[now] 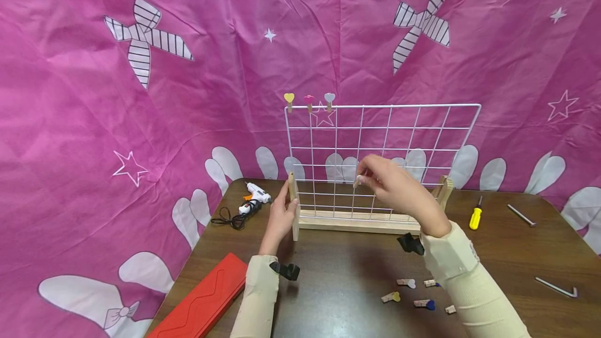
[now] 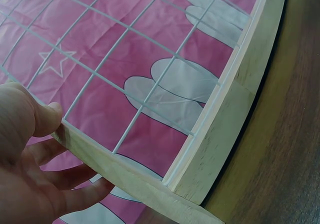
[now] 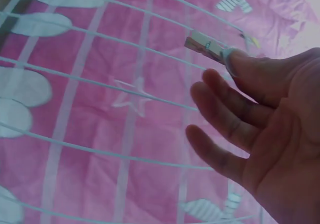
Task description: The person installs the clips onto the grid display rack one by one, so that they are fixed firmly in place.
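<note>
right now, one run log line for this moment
left hand: grips wooden post | right hand: pinches clothespin in front of wire grid | grid top: three heart clips

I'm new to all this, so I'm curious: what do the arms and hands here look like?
They are a person's: the left hand and right hand are bare, without gloves. Long cream sleeves cover the forearms, the right one looking ribbed. A small black fitting shows near each cuff.

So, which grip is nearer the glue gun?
Left. The left grip holds the wooden upright, just right of the glue gun; the right grip pinches a small clip at the wire grid, farther right.
</note>
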The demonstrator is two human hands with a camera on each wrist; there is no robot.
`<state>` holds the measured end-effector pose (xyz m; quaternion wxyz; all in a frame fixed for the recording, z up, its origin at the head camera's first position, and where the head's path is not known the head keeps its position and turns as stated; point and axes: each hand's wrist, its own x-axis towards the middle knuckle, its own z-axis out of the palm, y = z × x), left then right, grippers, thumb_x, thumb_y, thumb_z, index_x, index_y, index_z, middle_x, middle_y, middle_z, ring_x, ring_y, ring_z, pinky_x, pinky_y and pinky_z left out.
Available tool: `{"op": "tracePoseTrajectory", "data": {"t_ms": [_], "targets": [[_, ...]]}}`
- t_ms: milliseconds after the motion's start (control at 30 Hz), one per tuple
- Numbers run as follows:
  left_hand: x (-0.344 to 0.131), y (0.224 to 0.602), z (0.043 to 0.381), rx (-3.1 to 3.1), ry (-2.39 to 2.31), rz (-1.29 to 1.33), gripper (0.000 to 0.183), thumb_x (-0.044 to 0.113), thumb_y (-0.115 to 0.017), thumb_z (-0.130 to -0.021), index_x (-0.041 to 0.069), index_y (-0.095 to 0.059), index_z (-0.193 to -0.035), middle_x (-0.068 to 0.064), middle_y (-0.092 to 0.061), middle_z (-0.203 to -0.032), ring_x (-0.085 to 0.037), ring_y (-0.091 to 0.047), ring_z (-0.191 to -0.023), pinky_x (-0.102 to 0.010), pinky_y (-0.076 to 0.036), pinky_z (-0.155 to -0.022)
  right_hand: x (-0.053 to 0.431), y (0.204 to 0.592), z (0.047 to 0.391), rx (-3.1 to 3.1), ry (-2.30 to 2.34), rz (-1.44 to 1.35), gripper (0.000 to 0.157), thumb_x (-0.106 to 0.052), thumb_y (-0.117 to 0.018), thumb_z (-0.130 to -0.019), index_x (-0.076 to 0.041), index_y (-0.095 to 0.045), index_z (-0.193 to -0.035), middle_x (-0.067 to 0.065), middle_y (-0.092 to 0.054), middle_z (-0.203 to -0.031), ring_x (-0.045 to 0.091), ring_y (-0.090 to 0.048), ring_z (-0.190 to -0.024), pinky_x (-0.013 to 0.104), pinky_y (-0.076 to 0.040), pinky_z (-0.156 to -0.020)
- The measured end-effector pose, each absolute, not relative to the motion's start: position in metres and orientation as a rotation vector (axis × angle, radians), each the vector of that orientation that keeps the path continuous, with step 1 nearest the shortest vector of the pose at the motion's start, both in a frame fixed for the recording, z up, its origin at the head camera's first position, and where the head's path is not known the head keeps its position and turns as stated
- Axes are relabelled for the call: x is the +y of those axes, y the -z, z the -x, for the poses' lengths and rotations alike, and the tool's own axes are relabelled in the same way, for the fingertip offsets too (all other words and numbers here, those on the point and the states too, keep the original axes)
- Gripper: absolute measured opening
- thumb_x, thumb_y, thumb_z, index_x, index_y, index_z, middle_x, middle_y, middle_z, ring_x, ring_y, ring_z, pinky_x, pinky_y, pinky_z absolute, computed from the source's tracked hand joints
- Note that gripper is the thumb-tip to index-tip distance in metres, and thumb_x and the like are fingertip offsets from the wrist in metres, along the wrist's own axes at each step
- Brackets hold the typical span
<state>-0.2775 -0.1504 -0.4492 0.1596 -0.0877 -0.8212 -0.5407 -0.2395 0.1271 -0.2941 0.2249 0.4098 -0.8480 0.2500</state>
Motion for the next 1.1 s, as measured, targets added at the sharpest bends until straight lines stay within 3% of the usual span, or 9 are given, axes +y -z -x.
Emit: {"op": "tracePoseTrajectory", "data": {"t_ms": [300,633,1100], "targets": [[-0.153,0.450,0.276,-2.322,1.583,0.260,0.062,0.001,-0.052,-0.092,0.017,-0.027,-0.147,-0.025,-0.051,-0.125,-0.032,-0.060,-0.099,-0.043,-0.053,-0.078,0.119,0.245,0.247,-2.139,-0.629,-1.009,0.010,-0.004,-0.066,-0.083,-0.008,-0.057,-0.087,-0.002,-0.056,-0.082,0.012,-0.054,-0.070,0.028,-0.044,-0.058],[-0.155,0.452,0.276,-2.309,1.563,0.256,0.062,0.000,-0.052,-0.091,0.015,-0.028,-0.146,-0.026,-0.054,-0.121,-0.032,-0.060,-0.099,-0.041,-0.053,-0.078,0.106,0.194,0.260,-2.121,-0.577,-0.913,0.009,0.001,-0.061,-0.084,-0.007,-0.058,-0.084,0.001,-0.059,-0.084,0.016,-0.055,-0.072,0.035,-0.043,-0.061],[-0.154,0.453,0.280,-2.332,1.507,0.268,0.060,0.002,-0.052,-0.092,0.016,-0.030,-0.146,-0.022,-0.058,-0.116,-0.029,-0.060,-0.098,-0.040,-0.053,-0.077,0.100,0.171,0.280,-2.301,-0.489,-0.813,0.005,-0.004,-0.058,-0.086,-0.008,-0.060,-0.087,0.002,-0.059,-0.086,0.020,-0.052,-0.079,0.040,-0.044,-0.064]]}}
